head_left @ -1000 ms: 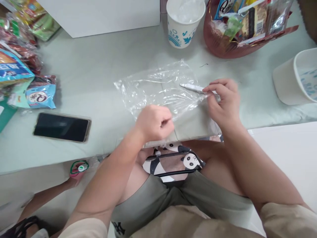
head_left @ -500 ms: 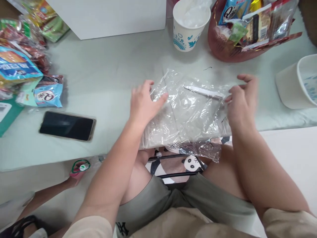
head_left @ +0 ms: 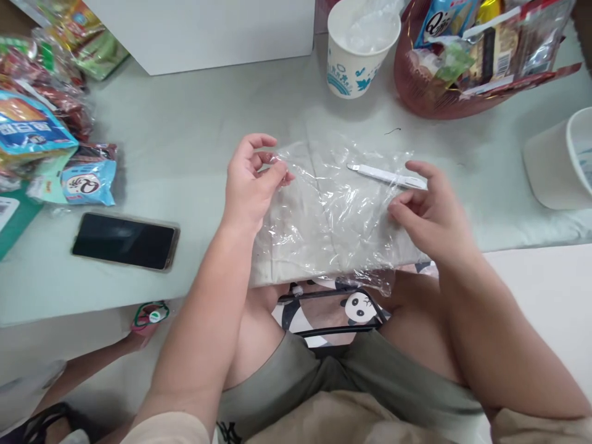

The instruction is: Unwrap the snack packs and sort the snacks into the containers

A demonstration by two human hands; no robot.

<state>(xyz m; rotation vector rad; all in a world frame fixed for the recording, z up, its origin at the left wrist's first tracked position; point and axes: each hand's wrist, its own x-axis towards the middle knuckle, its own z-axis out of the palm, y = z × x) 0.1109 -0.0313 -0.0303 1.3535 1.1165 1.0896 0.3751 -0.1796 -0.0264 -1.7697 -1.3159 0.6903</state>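
Observation:
A crinkled clear plastic bag (head_left: 324, 216) lies spread at the table's front edge, its lower end hanging over the panda-print bag on the lap. My left hand (head_left: 252, 179) pinches its upper left edge between thumb and fingers. At the right edge, my right hand (head_left: 430, 213) has thumb and fingertips closed on the film, with the index finger raised. A slim white tool with a pointed metal tip, like a small cutter (head_left: 386, 177), lies by the bag's upper right part, close to my right fingers.
A phone (head_left: 126, 240) and wrapped snacks (head_left: 87, 182) lie on the left. Behind stand a white box (head_left: 208, 37), a paper cup (head_left: 349, 77) and a red basket (head_left: 425, 92) of snacks. A white tub (head_left: 550, 166) is at right. Another person's arm (head_left: 97, 367) shows lower left.
My left hand has moved left and closed on the bag's edge. My right hand has come left and lower onto the film. The bag has shifted slightly left.

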